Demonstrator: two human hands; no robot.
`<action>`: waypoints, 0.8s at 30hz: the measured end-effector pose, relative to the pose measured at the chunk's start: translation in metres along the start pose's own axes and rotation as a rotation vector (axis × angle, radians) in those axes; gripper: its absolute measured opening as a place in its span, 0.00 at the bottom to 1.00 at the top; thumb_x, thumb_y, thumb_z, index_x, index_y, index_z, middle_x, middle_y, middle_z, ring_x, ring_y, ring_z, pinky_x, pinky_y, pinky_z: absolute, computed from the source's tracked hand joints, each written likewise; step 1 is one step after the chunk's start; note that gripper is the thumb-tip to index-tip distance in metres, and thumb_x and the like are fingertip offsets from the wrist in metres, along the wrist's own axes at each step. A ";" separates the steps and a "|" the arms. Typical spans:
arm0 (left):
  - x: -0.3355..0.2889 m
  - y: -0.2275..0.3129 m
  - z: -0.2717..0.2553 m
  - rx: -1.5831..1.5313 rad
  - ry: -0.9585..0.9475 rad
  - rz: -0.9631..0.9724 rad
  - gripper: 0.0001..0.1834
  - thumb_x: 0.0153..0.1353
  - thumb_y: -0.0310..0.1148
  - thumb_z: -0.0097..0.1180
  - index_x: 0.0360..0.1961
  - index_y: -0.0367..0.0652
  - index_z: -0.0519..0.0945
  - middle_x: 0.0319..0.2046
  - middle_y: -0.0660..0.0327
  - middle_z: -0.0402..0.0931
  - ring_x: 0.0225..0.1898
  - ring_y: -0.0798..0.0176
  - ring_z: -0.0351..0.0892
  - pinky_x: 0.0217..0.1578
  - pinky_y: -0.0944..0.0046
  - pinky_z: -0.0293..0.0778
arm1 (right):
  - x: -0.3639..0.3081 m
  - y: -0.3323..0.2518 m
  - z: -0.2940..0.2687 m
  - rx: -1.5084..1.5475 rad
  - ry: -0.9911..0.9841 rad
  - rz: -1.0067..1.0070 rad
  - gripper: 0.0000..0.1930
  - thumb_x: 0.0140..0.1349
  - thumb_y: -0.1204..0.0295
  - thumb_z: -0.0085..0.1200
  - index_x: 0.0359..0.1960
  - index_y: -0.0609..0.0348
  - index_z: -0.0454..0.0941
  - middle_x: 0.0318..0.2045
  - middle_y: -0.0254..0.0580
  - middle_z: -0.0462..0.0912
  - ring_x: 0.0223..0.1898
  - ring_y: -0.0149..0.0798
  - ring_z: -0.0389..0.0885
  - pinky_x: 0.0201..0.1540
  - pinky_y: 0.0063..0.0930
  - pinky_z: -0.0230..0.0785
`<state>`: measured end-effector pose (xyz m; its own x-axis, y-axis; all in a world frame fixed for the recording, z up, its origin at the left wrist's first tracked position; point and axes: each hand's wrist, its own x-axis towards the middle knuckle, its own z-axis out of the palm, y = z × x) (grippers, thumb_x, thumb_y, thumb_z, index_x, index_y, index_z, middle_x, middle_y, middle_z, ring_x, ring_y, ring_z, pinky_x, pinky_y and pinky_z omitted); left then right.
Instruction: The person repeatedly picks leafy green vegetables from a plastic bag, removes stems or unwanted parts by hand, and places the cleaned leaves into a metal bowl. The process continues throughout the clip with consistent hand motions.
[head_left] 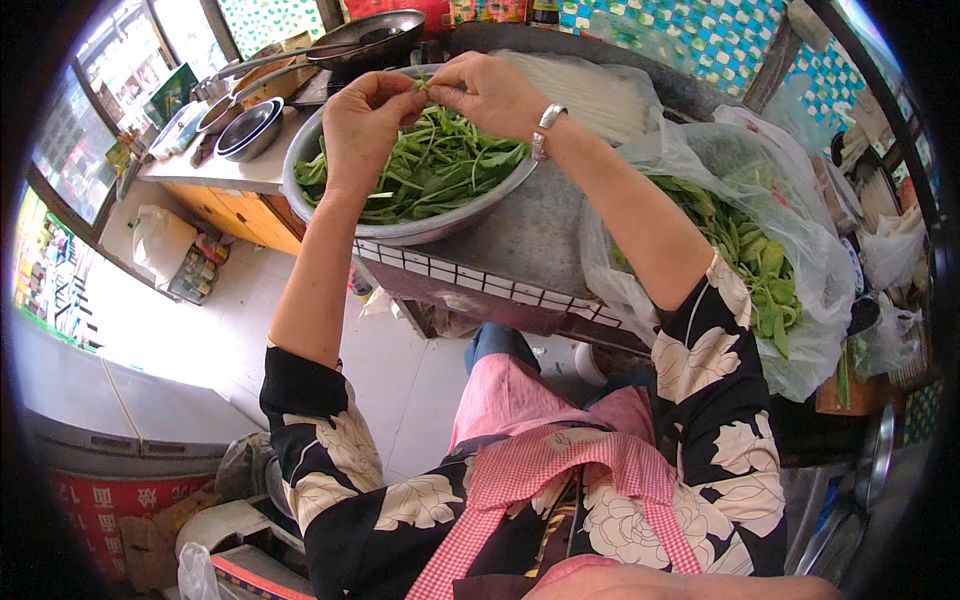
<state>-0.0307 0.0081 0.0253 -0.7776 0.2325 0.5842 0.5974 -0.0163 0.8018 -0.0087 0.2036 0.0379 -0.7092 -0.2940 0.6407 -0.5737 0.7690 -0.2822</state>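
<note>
Over a wide metal basin [410, 236], both my hands come together with their fingertips pinched on a small green sprig [422, 83]. My left hand [368, 122] grips one side of it, and my right hand [492, 94], with a silver bracelet [546, 130] at the wrist, grips the other. Below them the basin is heaped with leafy greens [440, 172], stems and leaves mixed. To the right, under my right forearm, a clear plastic bag [700, 160] lies open with more leafy greens [765, 275] inside.
A dark wok [375, 45] sits behind the basin. Bowls [250, 130] stand on the left counter. White noodle-like strands [575, 90] lie under plastic at the back. The grey worktop [540, 235] has a tiled front edge. Bagged items crowd the right side.
</note>
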 end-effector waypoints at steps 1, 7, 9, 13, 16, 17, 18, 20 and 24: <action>0.001 0.003 -0.002 0.024 0.023 0.040 0.08 0.62 0.25 0.69 0.40 0.33 0.88 0.30 0.62 0.87 0.31 0.74 0.83 0.34 0.73 0.79 | 0.003 -0.001 -0.002 0.090 -0.078 0.087 0.13 0.67 0.61 0.59 0.48 0.45 0.90 0.45 0.46 0.88 0.50 0.51 0.85 0.53 0.41 0.79; 0.016 0.024 -0.025 0.407 -0.121 0.192 0.10 0.61 0.27 0.66 0.44 0.37 0.89 0.33 0.59 0.89 0.30 0.68 0.85 0.34 0.67 0.79 | 0.008 -0.021 -0.014 -0.372 -0.076 -0.194 0.08 0.63 0.67 0.60 0.40 0.49 0.89 0.39 0.38 0.88 0.46 0.46 0.87 0.51 0.37 0.80; 0.021 0.023 -0.036 0.660 -0.154 0.483 0.10 0.61 0.28 0.65 0.44 0.39 0.89 0.33 0.57 0.89 0.31 0.63 0.87 0.36 0.63 0.80 | 0.009 -0.028 -0.015 -0.624 0.017 -0.392 0.06 0.62 0.71 0.58 0.38 0.49 0.87 0.37 0.37 0.87 0.46 0.43 0.87 0.50 0.36 0.81; 0.044 0.012 -0.071 0.954 0.010 0.601 0.10 0.61 0.30 0.64 0.44 0.43 0.90 0.37 0.55 0.89 0.36 0.56 0.89 0.40 0.60 0.81 | 0.011 -0.026 -0.025 -0.639 0.042 -0.410 0.07 0.63 0.74 0.57 0.39 0.51 0.87 0.37 0.36 0.86 0.46 0.43 0.86 0.51 0.37 0.81; 0.052 -0.007 -0.099 0.847 -0.056 0.310 0.18 0.61 0.35 0.67 0.52 0.46 0.88 0.45 0.55 0.88 0.42 0.53 0.89 0.47 0.58 0.81 | 0.010 -0.019 -0.024 -0.532 -0.200 -0.214 0.11 0.66 0.70 0.60 0.49 0.52 0.86 0.45 0.38 0.85 0.49 0.47 0.84 0.52 0.42 0.80; 0.051 -0.017 -0.101 0.905 -0.093 0.252 0.21 0.59 0.37 0.68 0.54 0.47 0.87 0.47 0.54 0.87 0.45 0.52 0.88 0.49 0.56 0.80 | 0.009 -0.018 -0.020 -0.520 -0.256 -0.188 0.13 0.67 0.68 0.60 0.52 0.51 0.86 0.47 0.39 0.84 0.50 0.48 0.84 0.53 0.43 0.80; 0.048 -0.026 -0.103 0.961 -0.130 0.191 0.25 0.57 0.40 0.70 0.57 0.47 0.85 0.49 0.54 0.87 0.48 0.51 0.87 0.51 0.55 0.80 | 0.004 -0.019 -0.012 -0.489 -0.278 -0.195 0.14 0.68 0.67 0.60 0.54 0.51 0.85 0.50 0.40 0.84 0.52 0.48 0.84 0.53 0.43 0.80; 0.045 -0.038 -0.106 1.122 -0.261 -0.053 0.39 0.48 0.47 0.77 0.63 0.52 0.82 0.56 0.52 0.84 0.58 0.50 0.83 0.57 0.51 0.77 | -0.001 -0.017 -0.001 -0.436 -0.413 -0.119 0.24 0.65 0.61 0.64 0.63 0.49 0.80 0.59 0.46 0.80 0.56 0.52 0.83 0.57 0.46 0.78; 0.044 -0.050 -0.101 1.078 -0.462 -0.254 0.33 0.47 0.38 0.75 0.57 0.44 0.86 0.49 0.54 0.88 0.49 0.55 0.87 0.53 0.57 0.79 | -0.017 -0.022 0.030 -0.220 -0.427 -0.074 0.41 0.55 0.54 0.74 0.70 0.48 0.73 0.62 0.56 0.77 0.57 0.58 0.82 0.63 0.45 0.75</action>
<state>-0.1147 -0.0791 0.0231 -0.8849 0.4418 0.1473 0.4653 0.8519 0.2404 0.0036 0.1750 0.0119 -0.8007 -0.5240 0.2903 -0.5617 0.8252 -0.0597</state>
